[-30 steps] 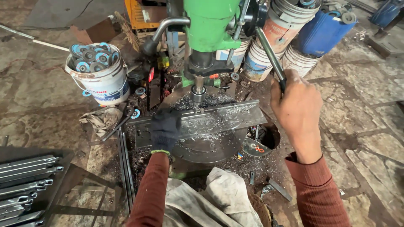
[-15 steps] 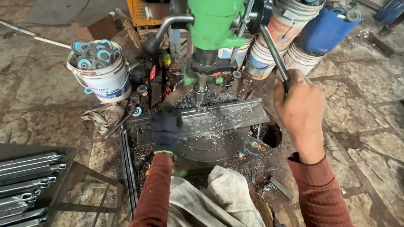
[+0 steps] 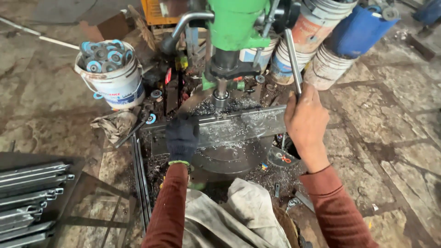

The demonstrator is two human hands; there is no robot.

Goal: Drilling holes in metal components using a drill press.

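Gloved left hand (image 3: pixel 181 137) pressed flat on the long grey steel bar (image 3: pixel 220 128) under the green drill press (image 3: pixel 236 23); bare right hand (image 3: pixel 307 120) gripped its steel lever (image 3: pixel 293 59). Left of the press stood a white plastic bucket (image 3: pixel 112 85) with a blue-lettered label.

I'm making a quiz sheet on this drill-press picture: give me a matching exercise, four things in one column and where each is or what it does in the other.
Things:
1. left hand
2. right hand
3. white bucket
4. stacked grey metal parts

Places or states:
A. lower left corner of the view
B. gloved, resting on the metal bar
C. bare, closed round the feed lever
D. left of the green drill press, filled with discs

Pairs: 1-B, 2-C, 3-D, 4-A
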